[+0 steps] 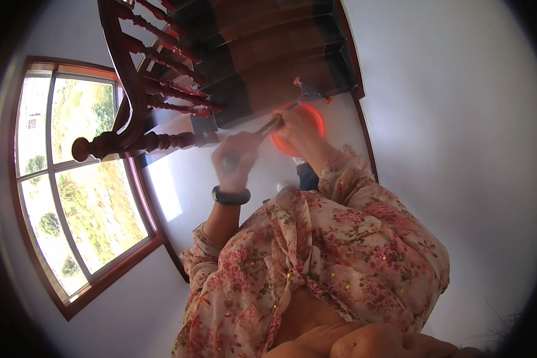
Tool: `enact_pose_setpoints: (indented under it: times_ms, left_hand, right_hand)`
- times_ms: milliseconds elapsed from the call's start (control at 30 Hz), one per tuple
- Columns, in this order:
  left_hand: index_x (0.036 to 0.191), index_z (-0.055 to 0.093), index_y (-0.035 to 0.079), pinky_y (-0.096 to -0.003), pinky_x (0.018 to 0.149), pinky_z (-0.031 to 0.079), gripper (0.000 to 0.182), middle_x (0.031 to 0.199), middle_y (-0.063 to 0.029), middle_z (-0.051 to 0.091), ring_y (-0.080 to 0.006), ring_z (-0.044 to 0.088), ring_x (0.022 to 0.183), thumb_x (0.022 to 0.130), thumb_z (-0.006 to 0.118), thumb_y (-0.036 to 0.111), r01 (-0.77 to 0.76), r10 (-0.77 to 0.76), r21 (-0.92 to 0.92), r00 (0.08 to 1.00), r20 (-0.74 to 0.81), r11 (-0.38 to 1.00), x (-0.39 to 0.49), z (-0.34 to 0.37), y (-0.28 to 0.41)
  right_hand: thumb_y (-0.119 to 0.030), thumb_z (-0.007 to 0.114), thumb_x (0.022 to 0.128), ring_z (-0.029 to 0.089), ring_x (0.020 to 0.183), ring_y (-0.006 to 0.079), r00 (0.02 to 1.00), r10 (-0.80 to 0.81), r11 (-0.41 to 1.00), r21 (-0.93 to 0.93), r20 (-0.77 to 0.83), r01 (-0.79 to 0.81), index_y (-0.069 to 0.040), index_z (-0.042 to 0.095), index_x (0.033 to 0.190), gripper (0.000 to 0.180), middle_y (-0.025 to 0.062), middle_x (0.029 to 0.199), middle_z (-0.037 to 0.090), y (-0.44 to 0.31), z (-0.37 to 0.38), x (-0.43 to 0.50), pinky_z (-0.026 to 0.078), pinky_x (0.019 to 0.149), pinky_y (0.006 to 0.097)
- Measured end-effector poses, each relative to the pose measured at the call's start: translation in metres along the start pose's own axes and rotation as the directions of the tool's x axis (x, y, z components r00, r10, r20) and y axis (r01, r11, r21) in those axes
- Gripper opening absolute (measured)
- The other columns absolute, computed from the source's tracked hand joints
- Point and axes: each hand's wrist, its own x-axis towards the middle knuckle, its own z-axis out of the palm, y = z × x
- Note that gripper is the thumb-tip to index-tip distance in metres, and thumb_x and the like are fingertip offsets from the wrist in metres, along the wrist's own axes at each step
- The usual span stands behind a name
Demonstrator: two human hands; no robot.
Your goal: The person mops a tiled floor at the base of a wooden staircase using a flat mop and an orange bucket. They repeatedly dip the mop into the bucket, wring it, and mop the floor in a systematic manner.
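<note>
My left hand (237,159), with a dark band on its wrist, grips the upper end of a long handle (266,129); it is a little blurred. Further along the same handle, my right hand (287,126) is closed around it. At the handle's far end is a dark head with orange ends (312,92), likely a mop's, blurred, by the foot of the stairs. A round red-orange basin or bucket (317,120) stands on the pale floor below my right hand, which hides part of it.
Dark stairs with a brown middle band (268,58) rise ahead. A dark red wooden banister (127,85) with turned balusters and a newel post (98,147) borders them on the left. A white wall (429,112) stands at the right, a framed window (89,179) at the left.
</note>
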Motion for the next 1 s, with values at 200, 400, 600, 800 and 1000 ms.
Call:
enact_pose_setpoints:
  times_ms: [200,400,600,800,1000]
  left_hand:
    - [0.065,0.047,0.007,-0.0341,0.059,0.035,0.032,0.056,-0.0049,0.048,-0.0171,0.044,0.054,0.077,0.067,0.028,-0.077,0.08,-0.057,0.996,0.044,0.995,0.039,0.006,0.024]
    - [0.068,0.05,0.006,-0.0411,0.078,0.04,0.02,0.064,-0.0071,0.052,-0.0195,0.05,0.066,0.078,0.062,0.018,-0.031,0.041,-0.102,0.994,0.099,0.994,0.103,0.007,0.01]
    - [0.07,0.051,0.005,-0.0456,0.095,0.037,0.012,0.071,-0.0073,0.054,-0.0195,0.054,0.075,0.08,0.058,0.007,0.069,-0.047,-0.174,0.991,0.124,0.982,0.16,0.039,-0.041]
    - [0.071,0.048,0.004,-0.0366,0.086,0.042,0.014,0.069,-0.0065,0.052,-0.0181,0.054,0.074,0.082,0.055,0.002,0.124,-0.18,-0.345,0.975,-0.134,0.93,0.177,0.01,-0.062]
    - [0.073,0.048,0.003,-0.0323,0.077,0.042,0.016,0.072,-0.007,0.055,-0.0179,0.053,0.073,0.087,0.053,0.008,0.12,-0.123,-0.027,0.945,-0.304,0.992,0.116,-0.043,-0.046]
  right_hand:
    - [0.002,0.046,0.083,0.052,0.061,0.0221,0.985,-0.021,0.971,0.238,0.171,-0.021,0.002,0.046,0.073,0.01,0.0117,0.065,0.048,-0.023,0.015,-0.02,0.052,0.064,0.0371]
    - [0.004,0.045,0.083,0.05,0.058,0.0213,0.974,-0.14,0.941,0.329,0.178,0.075,0.002,0.045,0.074,0.009,0.0107,0.064,0.047,-0.087,0.036,-0.005,0.052,0.064,0.0385]
    - [0.0,0.04,0.087,0.052,0.061,0.0237,0.976,-0.219,0.858,0.478,0.01,0.188,0.002,0.043,0.082,0.006,0.0126,0.069,0.049,-0.164,0.046,0.021,0.053,0.065,0.0437]
    - [-0.005,0.04,0.09,0.061,0.077,0.0301,0.982,-0.172,0.977,0.143,0.081,0.159,0.002,0.047,0.088,0.01,0.0171,0.08,0.058,-0.153,0.06,0.038,0.053,0.072,0.0481]
    - [-0.011,0.047,0.087,0.062,0.08,0.0317,0.997,0.034,0.987,-0.156,0.073,-0.023,0.003,0.048,0.088,0.014,0.0181,0.083,0.059,-0.098,0.059,0.044,0.055,0.072,0.0481]
